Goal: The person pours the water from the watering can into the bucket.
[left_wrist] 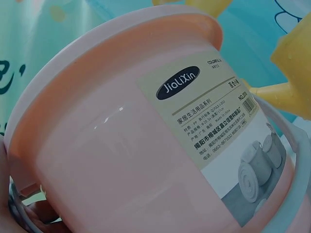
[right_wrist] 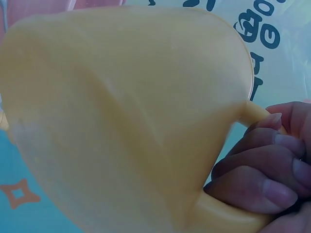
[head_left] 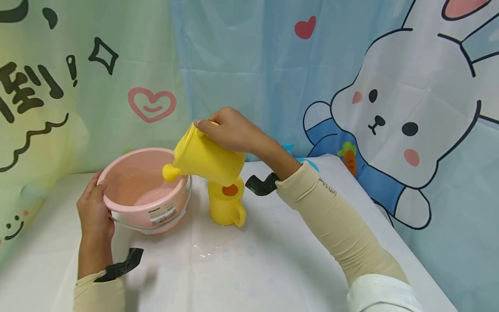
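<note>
"Where's the yellow watering can (head_left: 210,158)?"

"Held above the table (head_left: 280,264), tilted, spout toward the pink bucket (head_left: 137,219). The right grip (head_left: 229,129) curls round its handle."

"How would it handle?"

"Probably light and stiff: smooth, tapered plastic, likely slippery when wet. The looped handle seems the surest hold."

"And the left grip (head_left: 95,206)?"

"It holds the bucket's side near the rim; that glossy, rounded wall likely flexes slightly."
</note>
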`<state>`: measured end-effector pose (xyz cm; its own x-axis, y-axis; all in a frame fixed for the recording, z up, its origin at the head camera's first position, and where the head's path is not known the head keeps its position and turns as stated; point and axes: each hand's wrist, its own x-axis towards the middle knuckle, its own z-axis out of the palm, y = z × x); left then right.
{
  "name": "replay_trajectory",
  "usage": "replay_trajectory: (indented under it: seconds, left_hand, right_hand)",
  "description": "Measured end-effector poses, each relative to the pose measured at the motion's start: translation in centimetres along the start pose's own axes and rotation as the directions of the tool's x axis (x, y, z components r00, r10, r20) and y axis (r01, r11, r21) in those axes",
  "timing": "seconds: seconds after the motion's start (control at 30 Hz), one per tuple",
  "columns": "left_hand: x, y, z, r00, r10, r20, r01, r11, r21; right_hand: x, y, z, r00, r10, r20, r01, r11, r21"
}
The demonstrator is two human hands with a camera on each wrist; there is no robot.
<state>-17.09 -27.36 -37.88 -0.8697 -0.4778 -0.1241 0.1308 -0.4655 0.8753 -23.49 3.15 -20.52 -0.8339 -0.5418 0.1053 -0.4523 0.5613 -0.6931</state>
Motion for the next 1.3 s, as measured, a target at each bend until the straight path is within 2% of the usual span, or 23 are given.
replay_trajectory:
  seconds: [0.43,0.7,1.07,1.3]
  left_hand:
    - [0.0,-0.1,0.0,1.000,0.011,0.010,-0.011,1.000,0.005]
    - [-0.1,0.0,0.0,1.000,0.002,0.004,-0.002,1.000,0.015]
    - [0.0,-0.1,0.1,1.000,0.002,0.005,-0.002,1.000,0.028]
    - [-0.2,0.1,0.0,1.000,0.001,0.004,-0.001,1.000,0.024]
  right_hand:
    - [0.3,-0.3,-0.1,1.000,0.022,0.020,-0.022,0.999,-0.026]
    - [0.4,-0.7,-0.4,1.000,-0.008,0.018,0.009,1.000,-0.025]
    - [0.6,-1.4,-0.4,1.000,0.004,0.010,-0.004,1.000,-0.016]
    - [0.7,-1.5,-0.3,1.000,-0.014,0.019,0.014,1.000,-0.010]
